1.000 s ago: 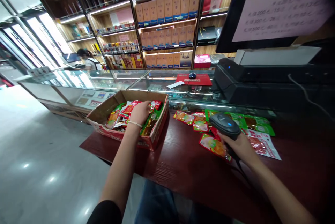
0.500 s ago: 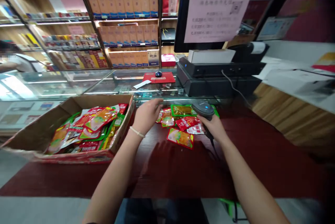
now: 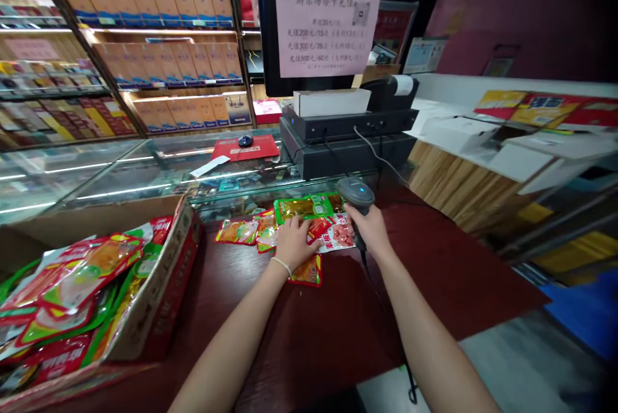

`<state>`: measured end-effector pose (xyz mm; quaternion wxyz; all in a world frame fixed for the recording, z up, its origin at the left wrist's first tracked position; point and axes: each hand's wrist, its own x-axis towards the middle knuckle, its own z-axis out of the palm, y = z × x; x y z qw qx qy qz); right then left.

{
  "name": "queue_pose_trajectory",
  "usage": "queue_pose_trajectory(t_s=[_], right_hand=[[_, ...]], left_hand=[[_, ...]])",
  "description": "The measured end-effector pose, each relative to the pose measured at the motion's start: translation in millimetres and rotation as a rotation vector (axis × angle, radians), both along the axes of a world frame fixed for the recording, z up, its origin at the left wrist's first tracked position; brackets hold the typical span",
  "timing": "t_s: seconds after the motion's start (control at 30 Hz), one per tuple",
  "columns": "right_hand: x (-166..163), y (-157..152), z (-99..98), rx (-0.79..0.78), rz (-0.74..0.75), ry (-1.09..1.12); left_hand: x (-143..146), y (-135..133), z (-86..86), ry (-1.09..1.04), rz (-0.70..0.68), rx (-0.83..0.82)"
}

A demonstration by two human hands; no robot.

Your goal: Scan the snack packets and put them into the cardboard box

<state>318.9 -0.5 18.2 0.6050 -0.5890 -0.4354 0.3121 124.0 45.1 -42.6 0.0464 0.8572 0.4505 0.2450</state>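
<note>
My right hand (image 3: 367,229) is closed around the handle of a black barcode scanner (image 3: 356,195), whose head points down at a pile of snack packets (image 3: 309,220) on the dark red counter (image 3: 434,271). My left hand (image 3: 294,240) lies on that pile with its fingers spread over a red and orange packet (image 3: 308,270). A green packet (image 3: 304,207) lies at the far side of the pile. At the left stands a cardboard box (image 3: 159,284) full of more snack packets (image 3: 72,284).
Behind the counter is a glass display case (image 3: 145,175) with a red mouse pad and mouse (image 3: 245,141). A black register with a monitor and a pink paper notice (image 3: 326,24) stands beyond. Shelves of boxes (image 3: 159,65) fill the back. The scanner cable hangs off the counter's front edge.
My left hand left the cardboard box, crossed to the right and came down on the packet pile. The view swung right, so the box now sits at the far left. The scanner stayed in my right hand.
</note>
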Motion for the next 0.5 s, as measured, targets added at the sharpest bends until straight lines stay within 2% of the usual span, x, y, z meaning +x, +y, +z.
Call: queue_pose_trajectory(t_s=[0.23,0.3,0.4,0.5], right_hand=[[-8,-1,-0.8,0.015,-0.029,0.049],[-10,-2,-0.8,0.022,-0.007,0.053],[-12,-4,0.1,0.048,0.014,0.073],[-15,-5,-0.1,0.055,0.023,0.095]], left_hand=[[-7,-5,5.0,0.110,-0.124,-0.012],[-12,-6,7.3,0.060,-0.143,-0.041],[-22,-3,7.0,-0.247,-0.044,-0.101],[-29,9,2.7,-0.737,0.114,-0.172]])
